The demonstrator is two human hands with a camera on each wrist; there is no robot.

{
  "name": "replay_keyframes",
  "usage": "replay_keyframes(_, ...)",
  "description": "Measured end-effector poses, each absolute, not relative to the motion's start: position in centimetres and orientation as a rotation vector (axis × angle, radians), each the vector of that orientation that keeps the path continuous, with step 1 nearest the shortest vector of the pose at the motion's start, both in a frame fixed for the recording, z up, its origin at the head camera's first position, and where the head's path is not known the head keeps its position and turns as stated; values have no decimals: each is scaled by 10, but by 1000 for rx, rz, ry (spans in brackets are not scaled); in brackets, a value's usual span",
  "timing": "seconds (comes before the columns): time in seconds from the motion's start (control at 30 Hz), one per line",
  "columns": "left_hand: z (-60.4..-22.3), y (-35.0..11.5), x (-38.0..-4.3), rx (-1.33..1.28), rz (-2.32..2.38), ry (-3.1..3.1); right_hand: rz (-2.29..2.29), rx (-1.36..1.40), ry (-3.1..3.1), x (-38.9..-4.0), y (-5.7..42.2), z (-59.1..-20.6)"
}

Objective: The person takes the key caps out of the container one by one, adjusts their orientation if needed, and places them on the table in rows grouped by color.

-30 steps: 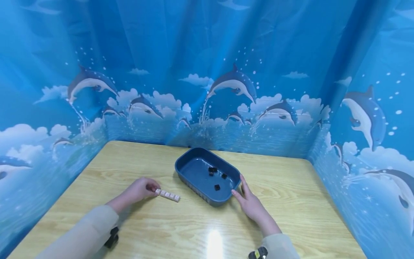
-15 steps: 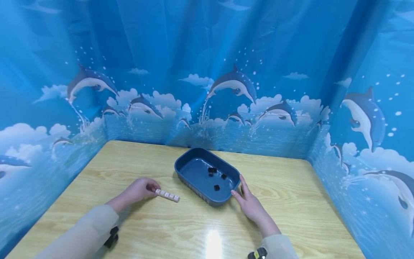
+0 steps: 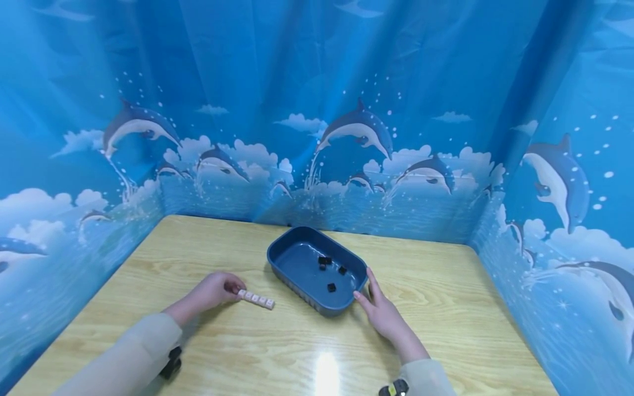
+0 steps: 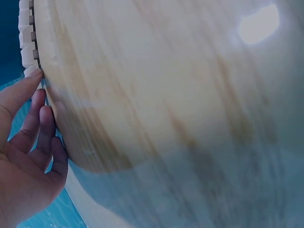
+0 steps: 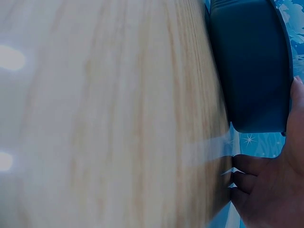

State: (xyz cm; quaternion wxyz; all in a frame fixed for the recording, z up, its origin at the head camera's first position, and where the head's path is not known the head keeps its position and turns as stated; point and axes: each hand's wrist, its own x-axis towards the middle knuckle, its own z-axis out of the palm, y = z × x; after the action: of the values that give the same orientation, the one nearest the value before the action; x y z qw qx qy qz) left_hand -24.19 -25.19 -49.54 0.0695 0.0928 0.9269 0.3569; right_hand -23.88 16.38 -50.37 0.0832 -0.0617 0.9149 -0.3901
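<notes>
In the head view my left hand (image 3: 217, 289) pinches the near-left end of a short strip of white keycaps (image 3: 256, 298) between thumb and fingers. The keycaps sit side by side, with small dark marks on their tops. In the left wrist view the strip (image 4: 27, 40) runs away from the thumb along the table. To its right is a dark blue rectangular basin (image 3: 299, 292) holding several small black pieces (image 3: 332, 287). My right hand (image 3: 383, 314) touches the basin's right corner with thumb and index finger spread along the rim; its other fingers rest on the table in the right wrist view.
The light wood-grain table (image 3: 421, 286) carries the basin near its back middle. A blue curtain (image 3: 317, 203) printed with dolphins rises behind the table and along both sides. A bright light reflection shows on the front of the tabletop.
</notes>
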Motion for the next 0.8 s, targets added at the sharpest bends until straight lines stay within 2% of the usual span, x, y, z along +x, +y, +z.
replay_keyframes(0.57,-490,-251,-242,203,1043,2769,-1174,-173,2726,-239,164,-504)
replay_keyframes(0.8,-472,-250,-251,319,1030,2783,-1161,-183,2731,-239,164,-503)
